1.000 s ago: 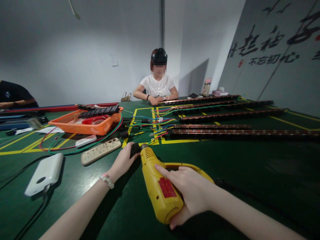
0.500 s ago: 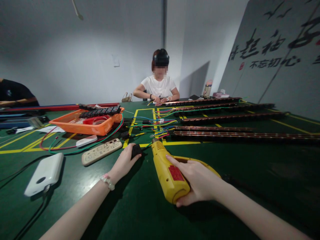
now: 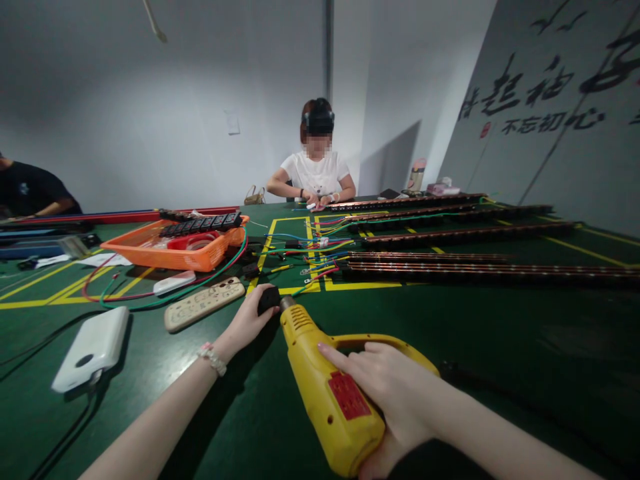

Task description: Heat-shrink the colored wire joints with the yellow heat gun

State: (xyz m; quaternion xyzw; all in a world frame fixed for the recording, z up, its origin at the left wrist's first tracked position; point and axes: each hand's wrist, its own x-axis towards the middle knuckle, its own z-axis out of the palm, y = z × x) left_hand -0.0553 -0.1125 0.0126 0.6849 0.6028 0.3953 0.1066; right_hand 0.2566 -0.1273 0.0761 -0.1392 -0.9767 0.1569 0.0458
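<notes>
Heat gun [image 3: 323, 393] swung left toward black block [image 3: 269, 300] (handle [image 3: 413, 351] partly hidden)

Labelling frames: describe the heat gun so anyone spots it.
Find the green table, front centre. The right grip holds the heat gun, nozzle towards the black block in the left grip. Only it has a bulky yellow body and red label.

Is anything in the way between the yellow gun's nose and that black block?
Nothing visible. The nozzle of the heat gun in the right hand is right beside the black block in the left hand; whether they touch is unclear. A green wire shows just beyond the nozzle.
</notes>
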